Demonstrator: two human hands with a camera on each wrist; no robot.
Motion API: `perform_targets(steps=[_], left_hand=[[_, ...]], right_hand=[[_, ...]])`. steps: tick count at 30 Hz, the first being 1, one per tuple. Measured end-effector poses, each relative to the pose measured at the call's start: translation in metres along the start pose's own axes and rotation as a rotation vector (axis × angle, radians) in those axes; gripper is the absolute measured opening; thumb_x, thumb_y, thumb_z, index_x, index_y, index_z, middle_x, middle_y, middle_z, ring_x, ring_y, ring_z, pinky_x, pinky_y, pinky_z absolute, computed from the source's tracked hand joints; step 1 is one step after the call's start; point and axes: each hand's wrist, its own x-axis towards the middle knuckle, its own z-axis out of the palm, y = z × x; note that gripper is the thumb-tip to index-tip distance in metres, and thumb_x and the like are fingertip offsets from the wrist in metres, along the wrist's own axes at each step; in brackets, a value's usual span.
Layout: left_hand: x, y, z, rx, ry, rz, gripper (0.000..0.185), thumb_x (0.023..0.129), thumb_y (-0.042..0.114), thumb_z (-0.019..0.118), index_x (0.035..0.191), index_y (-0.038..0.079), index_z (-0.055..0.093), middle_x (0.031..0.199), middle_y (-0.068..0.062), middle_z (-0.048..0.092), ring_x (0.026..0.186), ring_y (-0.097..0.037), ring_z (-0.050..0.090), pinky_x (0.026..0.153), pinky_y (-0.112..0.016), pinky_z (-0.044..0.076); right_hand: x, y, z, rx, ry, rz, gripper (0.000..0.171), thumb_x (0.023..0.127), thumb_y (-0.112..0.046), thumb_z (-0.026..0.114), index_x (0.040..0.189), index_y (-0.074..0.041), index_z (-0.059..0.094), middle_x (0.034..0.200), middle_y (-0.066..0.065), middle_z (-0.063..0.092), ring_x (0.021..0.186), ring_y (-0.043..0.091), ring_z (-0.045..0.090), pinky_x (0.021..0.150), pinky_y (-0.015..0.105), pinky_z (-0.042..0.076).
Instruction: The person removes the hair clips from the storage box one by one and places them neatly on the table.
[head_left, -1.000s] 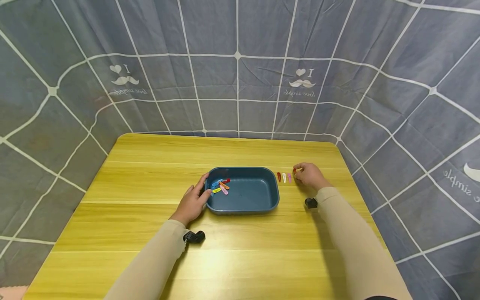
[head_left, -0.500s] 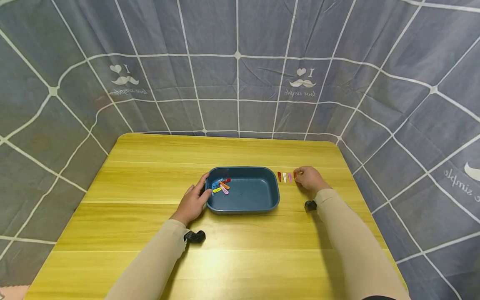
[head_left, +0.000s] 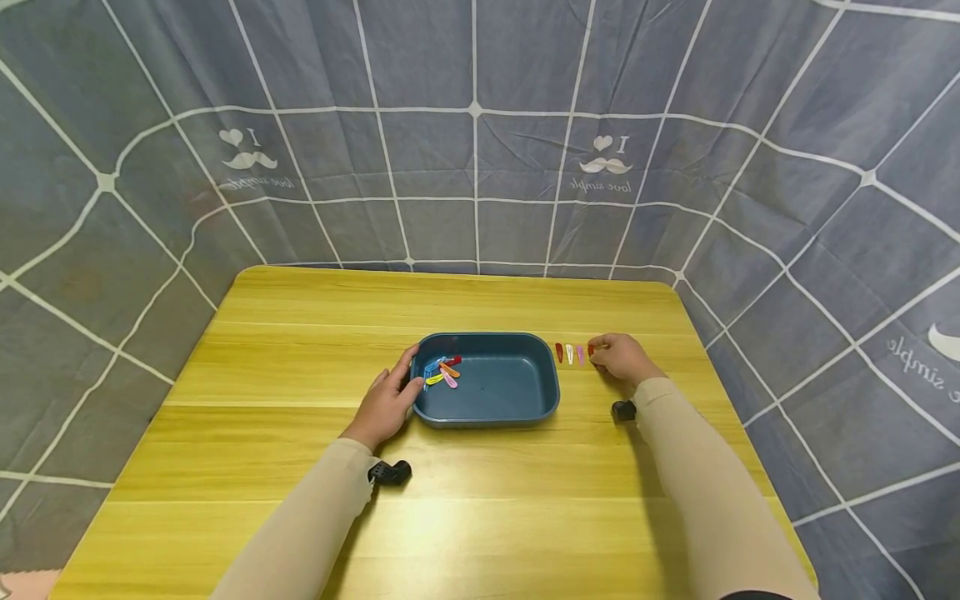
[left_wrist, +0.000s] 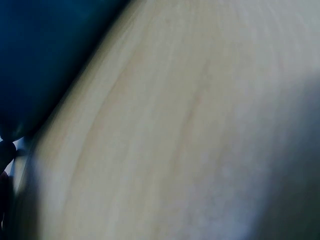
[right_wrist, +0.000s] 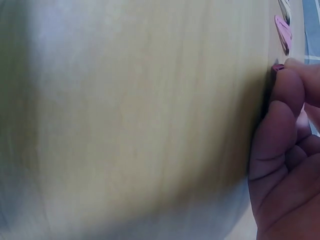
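Your left grip rests open against the near-left end of the blue tray, mid-bench, with its pile of hair clips. Farther, toward the bench's right edge, your right grip pinches a red clip beside the clip row.

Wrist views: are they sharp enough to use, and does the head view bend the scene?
Left wrist view: badly out of focus, only the blue tray edge and the table as smears. Right wrist view: table blurred, right hand fingers fairly clear at the frame edge. Head view: sharp, evenly lit, but wide-angle curvature bows the backdrop grid lines.
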Motion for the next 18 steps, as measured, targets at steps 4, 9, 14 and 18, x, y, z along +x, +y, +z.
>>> perform_targets(steps=[4, 9, 14, 18], left_hand=[[0.0009, -0.0016, 0.0007, 0.004, 0.001, 0.006, 0.054, 0.098, 0.041, 0.04, 0.142, 0.052, 0.013, 0.142, -0.004, 0.045, 0.131, -0.037, 0.039, 0.117, -0.05, 0.008], [0.0012, -0.0023, 0.0008, 0.007, 0.001, 0.006, 0.054, 0.097, 0.042, 0.04, 0.142, 0.052, 0.012, 0.142, -0.005, 0.045, 0.131, -0.037, 0.039, 0.117, -0.05, 0.008], [0.001, -0.0019, 0.0006, 0.0, 0.0, 0.008, 0.054, 0.097, 0.042, 0.04, 0.142, 0.052, 0.012, 0.142, -0.005, 0.044, 0.13, -0.037, 0.04, 0.117, -0.05, 0.008], [0.0008, -0.0018, 0.0005, 0.0, -0.001, 0.01, 0.054, 0.097, 0.041, 0.04, 0.142, 0.053, 0.012, 0.142, -0.004, 0.044, 0.129, -0.038, 0.041, 0.117, -0.05, 0.008]], right_hand=[[0.0007, 0.0009, 0.0011, 0.012, 0.01, 0.012, 0.038, 0.091, -0.02, 0.055, 0.128, -0.01, 0.056, 0.094, 0.007, 0.069, 0.08, 0.019, 0.056, 0.076, 0.03, 0.047], [0.0005, 0.0017, 0.0033, 0.021, 0.013, 0.01, 0.038, 0.092, -0.02, 0.054, 0.129, -0.009, 0.055, 0.096, 0.008, 0.069, 0.081, 0.019, 0.058, 0.077, 0.031, 0.047], [-0.0009, 0.0016, 0.0044, 0.003, 0.023, -0.002, 0.038, 0.093, -0.02, 0.053, 0.13, -0.01, 0.054, 0.096, 0.008, 0.07, 0.082, 0.019, 0.06, 0.077, 0.032, 0.048], [-0.0011, 0.002, 0.0052, 0.003, 0.03, -0.006, 0.038, 0.092, -0.02, 0.055, 0.129, -0.011, 0.056, 0.099, 0.009, 0.07, 0.084, 0.02, 0.06, 0.079, 0.033, 0.048]])
